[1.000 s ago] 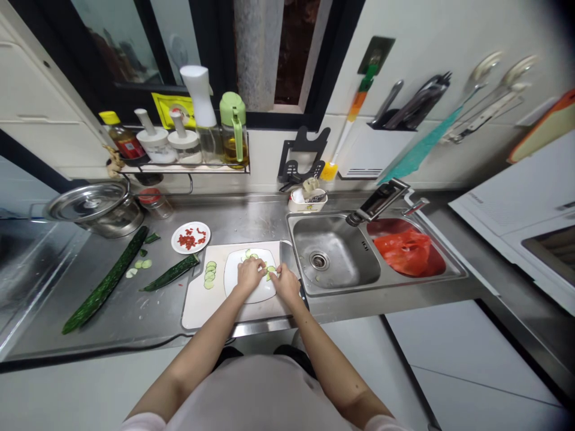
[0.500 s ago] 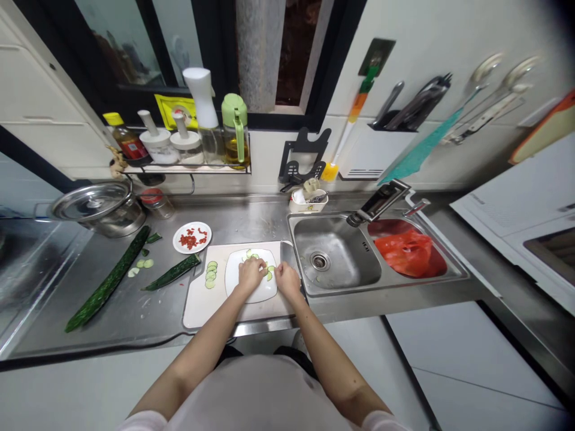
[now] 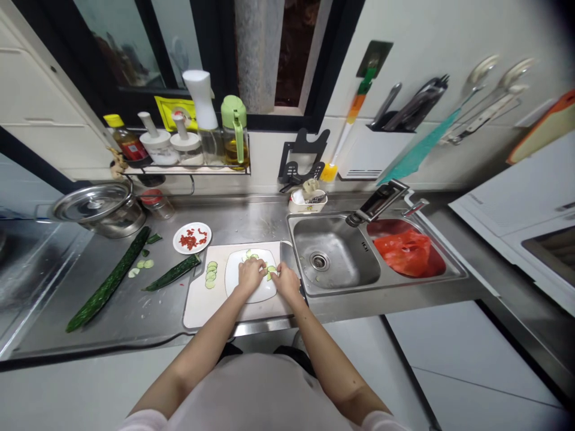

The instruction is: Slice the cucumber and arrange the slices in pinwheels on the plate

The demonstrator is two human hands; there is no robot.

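A white plate (image 3: 233,280) rests on the pale cutting board (image 3: 207,305), with thin cucumber slices (image 3: 252,254) along its far and right edges. Over the plate's middle, my left hand (image 3: 250,276) is closed with its fingers curled; what they hold is hidden. My right hand (image 3: 287,282) pinches a cucumber slice (image 3: 271,270) at the plate's right rim. More slices overlap in a short column (image 3: 211,274) on the board's left side. A cut cucumber piece (image 3: 173,273) lies by the board's left edge, and a long cucumber (image 3: 108,281) lies further left.
A small white dish (image 3: 178,244) of chopped red pieces stands behind the board. Immediately right is a steel sink (image 3: 345,257), with a red plastic bag (image 3: 403,251) in the second basin. A lidded pot (image 3: 112,218) and a jar (image 3: 158,205) stand at the back left.
My right hand has moved slightly left, its fingertips now at a cucumber slice on the plate's right rim. My left hand has hardly moved.
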